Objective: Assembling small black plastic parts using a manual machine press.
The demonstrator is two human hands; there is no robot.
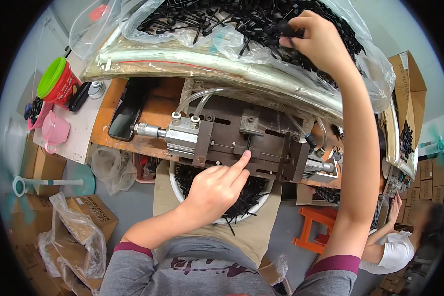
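Observation:
My left hand [213,186] reaches over the metal clamping fixture [222,133], index finger stretched out and the others loosely bent. Its fingertip rests at a small black plastic part [248,143] in the middle of the fixture; the hand grips nothing. At the back right, my right hand [316,42] pinches a black plastic piece [292,31] over a big heap of thin black plastic parts [261,22]. Whether it holds one piece or several is hidden by the fingers. Between my knees stands a white bucket [175,190] of similar black parts, partly covered by my left hand.
Air cylinders [182,138] with clear hoses flank the fixture. A plastic-lined tray rim [182,61] crosses behind it. On the left are a dark phone [126,111], a red tub [64,84] and a pink cup [55,129]. An orange stool [308,229] and another person [392,246] are at right.

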